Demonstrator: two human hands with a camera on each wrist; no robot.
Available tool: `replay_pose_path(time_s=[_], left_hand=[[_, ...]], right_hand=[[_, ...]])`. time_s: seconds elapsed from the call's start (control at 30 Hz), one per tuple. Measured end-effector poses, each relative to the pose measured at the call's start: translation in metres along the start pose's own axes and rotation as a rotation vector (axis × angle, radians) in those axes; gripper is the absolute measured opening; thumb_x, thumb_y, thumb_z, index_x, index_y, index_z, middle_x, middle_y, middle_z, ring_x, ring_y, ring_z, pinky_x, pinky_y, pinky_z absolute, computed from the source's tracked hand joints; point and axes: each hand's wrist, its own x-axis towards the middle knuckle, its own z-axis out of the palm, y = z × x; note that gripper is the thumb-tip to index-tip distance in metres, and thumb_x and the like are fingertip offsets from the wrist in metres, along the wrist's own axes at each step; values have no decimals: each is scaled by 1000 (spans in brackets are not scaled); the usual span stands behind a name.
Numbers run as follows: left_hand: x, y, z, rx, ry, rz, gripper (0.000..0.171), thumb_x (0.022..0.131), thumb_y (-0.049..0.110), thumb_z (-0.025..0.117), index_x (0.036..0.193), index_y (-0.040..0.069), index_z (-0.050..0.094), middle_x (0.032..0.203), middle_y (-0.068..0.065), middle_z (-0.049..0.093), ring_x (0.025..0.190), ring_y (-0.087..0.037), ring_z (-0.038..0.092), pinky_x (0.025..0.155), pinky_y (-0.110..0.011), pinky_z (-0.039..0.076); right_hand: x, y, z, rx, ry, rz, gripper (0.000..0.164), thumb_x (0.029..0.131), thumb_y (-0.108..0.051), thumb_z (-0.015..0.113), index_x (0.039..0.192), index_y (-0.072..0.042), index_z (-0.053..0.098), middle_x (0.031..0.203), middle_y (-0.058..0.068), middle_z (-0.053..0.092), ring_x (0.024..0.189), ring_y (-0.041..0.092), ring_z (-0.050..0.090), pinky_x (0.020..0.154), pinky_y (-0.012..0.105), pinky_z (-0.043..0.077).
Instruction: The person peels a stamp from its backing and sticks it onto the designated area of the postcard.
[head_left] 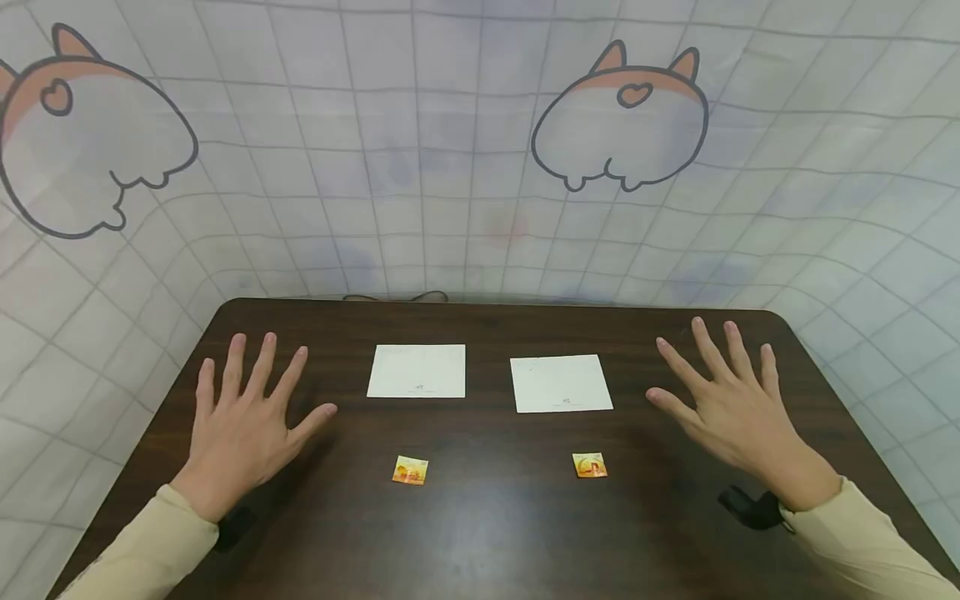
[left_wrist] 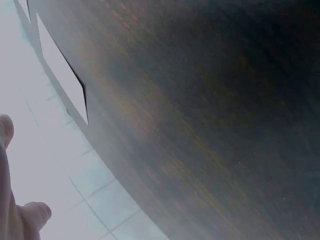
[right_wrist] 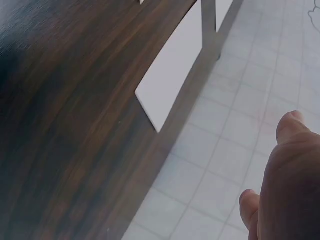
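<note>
In the head view my left hand (head_left: 243,429) is spread over the left side of the dark table, palm down, holding nothing. My right hand (head_left: 738,408) is spread likewise over the right side, also holding nothing. Between them two white cards (head_left: 417,372) (head_left: 562,384) lie flat side by side, each with a small mark near its lower edge. Closer to me are two small yellow-orange printed squares, a left square (head_left: 410,470) and a right square (head_left: 589,465). The wrist views show fingers (left_wrist: 35,215) (right_wrist: 290,127) at the edge and a white card (right_wrist: 172,65) on the wood.
The dark wooden table (head_left: 480,533) has rounded far corners. Behind it hangs a white grid-patterned curtain (head_left: 465,167) with cartoon animal drawings. A thin dark cable (head_left: 429,294) shows at the table's back edge. A black strap device (head_left: 750,507) is on my right wrist.
</note>
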Motion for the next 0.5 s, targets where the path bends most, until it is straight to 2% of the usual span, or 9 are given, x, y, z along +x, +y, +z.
replay_pose_path(time_s=[0.3, 0.5], left_hand=[[9, 1, 2, -28, 6, -5, 89, 93, 71, 57, 162, 18, 36, 171, -23, 24, 163, -47, 2, 126, -74, 5], [15, 3, 8, -40, -67, -1, 88, 96, 71, 52, 164, 19, 32, 172, -24, 20, 162, -48, -1, 124, -75, 5]], right_hand=[[11, -25, -1, 13, 28, -44, 73, 104, -67, 39, 166, -36, 18, 177, 15, 0, 161, 47, -12, 120, 80, -8], [18, -46, 1, 50, 48, -64, 72, 104, -66, 41, 166, -35, 22, 177, 14, 6, 163, 47, -2, 120, 80, -1]])
